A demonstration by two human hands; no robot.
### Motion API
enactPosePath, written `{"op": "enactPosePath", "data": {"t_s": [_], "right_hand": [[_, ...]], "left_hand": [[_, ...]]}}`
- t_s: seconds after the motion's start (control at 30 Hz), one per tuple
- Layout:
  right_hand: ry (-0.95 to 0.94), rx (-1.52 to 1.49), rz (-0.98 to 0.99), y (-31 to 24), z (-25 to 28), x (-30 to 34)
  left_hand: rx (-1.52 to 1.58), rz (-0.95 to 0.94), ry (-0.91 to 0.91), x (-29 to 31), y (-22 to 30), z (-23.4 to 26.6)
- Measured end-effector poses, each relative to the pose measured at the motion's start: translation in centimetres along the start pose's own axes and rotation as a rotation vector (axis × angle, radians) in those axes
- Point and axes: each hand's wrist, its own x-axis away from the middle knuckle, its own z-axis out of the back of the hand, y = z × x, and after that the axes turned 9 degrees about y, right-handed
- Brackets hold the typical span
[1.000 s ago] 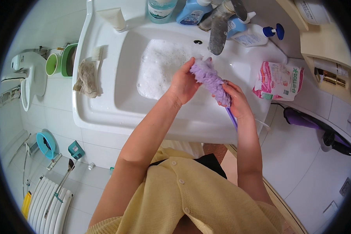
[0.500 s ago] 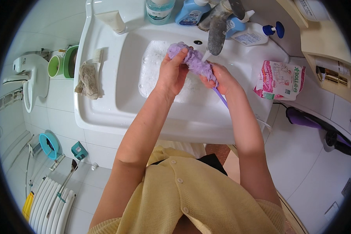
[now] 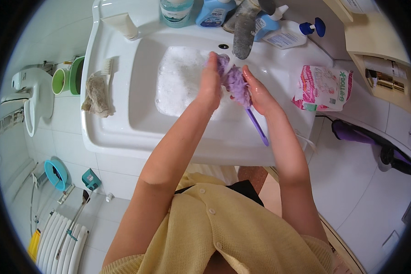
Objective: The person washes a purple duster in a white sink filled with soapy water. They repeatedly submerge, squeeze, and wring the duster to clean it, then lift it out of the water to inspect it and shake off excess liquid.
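Observation:
A wet purple fluffy duster (image 3: 236, 83) with a thin purple handle (image 3: 258, 127) is held between my two hands under the tap (image 3: 245, 36). Water runs onto its fluffy head. My left hand (image 3: 210, 86) presses against the head's left side, its fingers stretched along it. My right hand (image 3: 260, 93) holds the head's lower right part near the handle, thumb raised and some fingers hidden behind the fluff. The handle slants down to the right, free of both hands. Below, the white sink (image 3: 144, 91) contains water covered with white foam (image 3: 178, 82).
On the left ledge lie a scrubbing brush (image 3: 107, 67) and a grey-brown cloth (image 3: 96, 96). A white tube (image 3: 123, 26) and several bottles, including a teal one (image 3: 176, 13) and a white pump bottle (image 3: 287, 39), line the back. A pink-and-white powder bag (image 3: 324, 89) sits at the right.
My hands have spread from a tight squeeze to flatter fingers on either side of the duster. Its head has turned more upright, and more of the handle shows. The whole view has shifted slightly.

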Motion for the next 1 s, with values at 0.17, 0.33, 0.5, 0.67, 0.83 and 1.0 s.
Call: {"op": "enactPosePath", "data": {"t_s": [0.17,0.33,0.5,0.67,0.83,1.0], "right_hand": [[0.245,0.883,0.467,-0.4,-3.2,-1.0],[0.364,0.955,0.452,0.7,-4.7,-3.1],[0.405,0.924,0.457,1.0,-5.5,-2.6],[0.369,1.037,0.655,1.3,-4.7,-2.1],[0.030,0.498,0.387,-1.9,-3.0,-1.7],[-0.276,0.200,-0.214,-2.1,-1.8,-4.7]], "left_hand": [[0.266,0.127,-0.113,2.0,0.9,0.2],[0.271,0.100,-0.087,3.2,2.1,0.6],[0.365,0.087,-0.206,2.3,-0.1,2.6],[0.380,0.239,-0.132,3.8,-1.6,1.6],[0.242,0.368,-0.151,4.3,-2.5,1.6],[0.117,0.411,-0.242,5.2,-3.8,1.9]]}}
